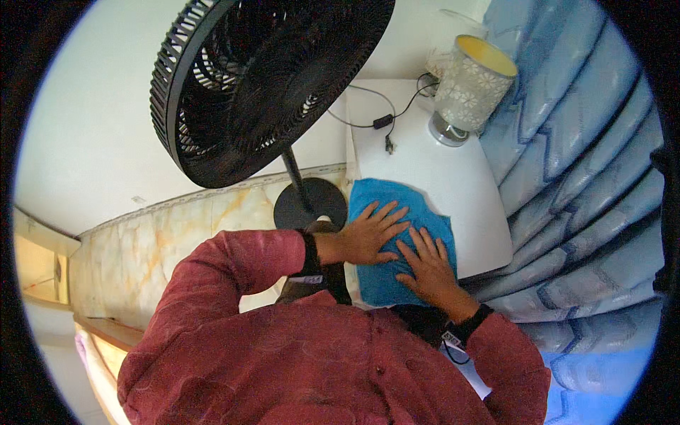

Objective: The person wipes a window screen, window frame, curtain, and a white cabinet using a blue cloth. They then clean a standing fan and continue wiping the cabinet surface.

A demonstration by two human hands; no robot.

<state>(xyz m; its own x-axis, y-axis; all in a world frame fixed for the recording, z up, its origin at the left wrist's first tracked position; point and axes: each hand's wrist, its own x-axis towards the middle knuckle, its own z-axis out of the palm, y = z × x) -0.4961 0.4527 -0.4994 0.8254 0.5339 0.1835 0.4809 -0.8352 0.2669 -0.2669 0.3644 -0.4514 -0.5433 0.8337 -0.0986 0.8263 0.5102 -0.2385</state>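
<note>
A blue cloth (382, 287) lies spread flat over the near left part of a white tabletop (478, 218). My left hand (372, 234) presses palm down on it with the fingers apart. Close beside it, my right hand (430, 265) also rests palm down on the cloth, fingers spread and pointing away from me. Neither hand grips the fabric. Part of the cloth is hidden beneath both palms, and its near edge hangs close to my body.
A table lamp (473, 85) with a flower-patterned shade stands at the table's far right. Its cord with an inline switch (382, 122) trails across the top. A black pedestal fan (265, 85) rises at the left on a round base (287, 207). Blue curtains (574, 159) hang along the right.
</note>
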